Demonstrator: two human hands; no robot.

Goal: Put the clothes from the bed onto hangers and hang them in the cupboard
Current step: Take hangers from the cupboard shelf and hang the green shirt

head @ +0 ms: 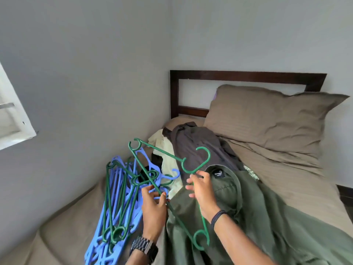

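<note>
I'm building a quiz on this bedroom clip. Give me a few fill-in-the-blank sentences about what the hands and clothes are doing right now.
1. Both hands hold a ____ hanger.
2. The left hand wears a ____ on its wrist.
3. The green shirt lies on the ____ below the pillow.
4. The hanger pile mixes green and ____ ones.

Missing words: green; watch; bed; blue

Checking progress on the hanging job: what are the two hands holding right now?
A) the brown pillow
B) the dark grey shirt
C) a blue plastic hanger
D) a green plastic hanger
D: both the left hand and right hand grip the green plastic hanger above the olive green shirt.
</note>
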